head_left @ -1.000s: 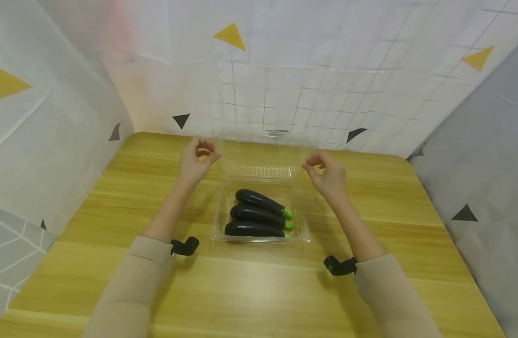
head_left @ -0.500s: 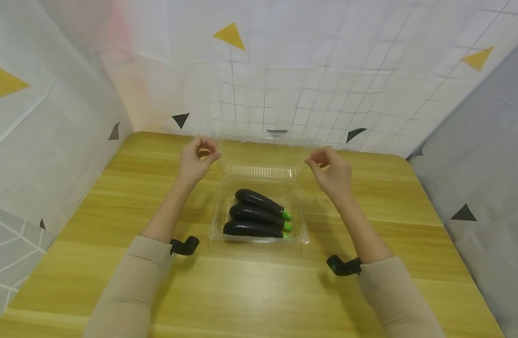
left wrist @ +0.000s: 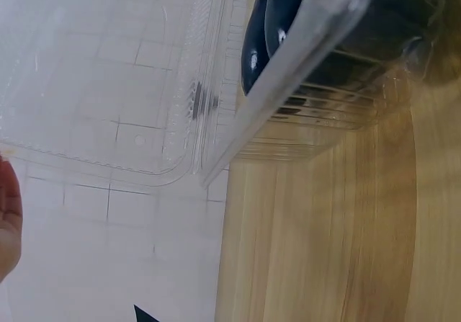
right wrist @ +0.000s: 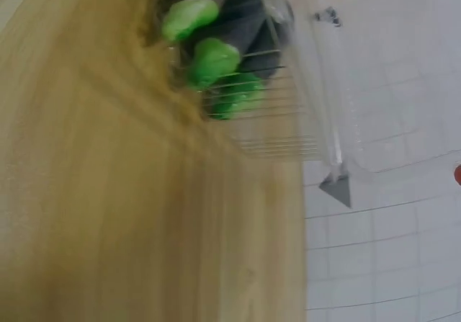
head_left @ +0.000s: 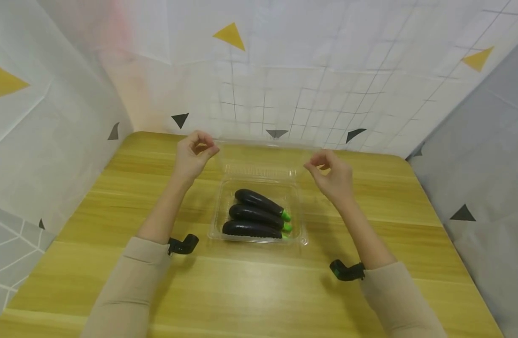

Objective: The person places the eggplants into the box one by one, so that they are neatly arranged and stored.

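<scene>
A clear plastic clamshell container (head_left: 303, 216) stands on the table, its hinged lid (head_left: 259, 152) raised at the back. Inside lie three dark purple eggplants (head_left: 259, 212) side by side, green stem ends (right wrist: 215, 61) to the right. My left hand (head_left: 193, 155) pinches the lid's left edge between thumb and fingers. At the opposite edge, my right hand (head_left: 332, 173) pinches the lid with thumb and index finger together. Only part of the left hand (left wrist: 9, 221) enters the left wrist view, by the lid's corner; one fingertip (right wrist: 458, 174) shows in the right wrist view.
The wooden table (head_left: 250, 291) reaches back to a white patterned cloth (head_left: 284, 56), close behind the raised lid. More cloth hangs along both sides. Black wrist camera mounts (head_left: 184, 244) stick out inward from both sleeves.
The lid's far edge has tipped slightly. My left hand has risen a little and shifted left; my right hand has moved slightly right. The eggplants keep their places in the container.
</scene>
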`<state>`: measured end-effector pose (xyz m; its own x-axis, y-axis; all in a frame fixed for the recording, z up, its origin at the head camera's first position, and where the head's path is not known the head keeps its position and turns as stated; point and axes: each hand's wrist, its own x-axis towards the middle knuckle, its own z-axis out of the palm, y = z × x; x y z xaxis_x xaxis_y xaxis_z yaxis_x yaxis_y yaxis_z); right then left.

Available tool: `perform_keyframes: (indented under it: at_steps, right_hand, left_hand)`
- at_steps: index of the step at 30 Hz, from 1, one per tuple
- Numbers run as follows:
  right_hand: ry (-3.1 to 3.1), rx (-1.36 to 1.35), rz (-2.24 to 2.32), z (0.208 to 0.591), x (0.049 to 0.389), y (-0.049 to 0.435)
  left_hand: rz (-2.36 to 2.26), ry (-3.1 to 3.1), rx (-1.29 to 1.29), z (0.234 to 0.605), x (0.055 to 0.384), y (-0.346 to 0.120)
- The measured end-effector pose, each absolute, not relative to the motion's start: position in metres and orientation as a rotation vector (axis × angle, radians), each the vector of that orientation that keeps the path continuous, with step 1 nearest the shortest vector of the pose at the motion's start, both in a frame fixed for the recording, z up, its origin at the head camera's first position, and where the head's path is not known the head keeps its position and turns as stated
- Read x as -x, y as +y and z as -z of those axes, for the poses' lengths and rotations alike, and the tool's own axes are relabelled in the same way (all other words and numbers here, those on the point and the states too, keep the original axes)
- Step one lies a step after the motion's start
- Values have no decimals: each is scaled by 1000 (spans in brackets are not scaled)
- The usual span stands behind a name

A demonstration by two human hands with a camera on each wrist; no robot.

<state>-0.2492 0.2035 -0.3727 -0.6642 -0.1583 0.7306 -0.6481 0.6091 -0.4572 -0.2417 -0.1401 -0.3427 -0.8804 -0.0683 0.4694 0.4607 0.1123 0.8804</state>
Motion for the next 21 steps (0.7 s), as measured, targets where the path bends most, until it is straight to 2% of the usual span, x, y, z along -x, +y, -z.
perform_keyframes:
  at_steps: [9, 21]
  right_hand:
    - [-2047, -676, -999, 354, 241, 207]
    - [-2041, -717, -936, 356, 232, 209]
  left_hand:
    - [1765, -2004, 398, 344, 236, -140]
    - [1743, -2111, 496, 347, 218, -145]
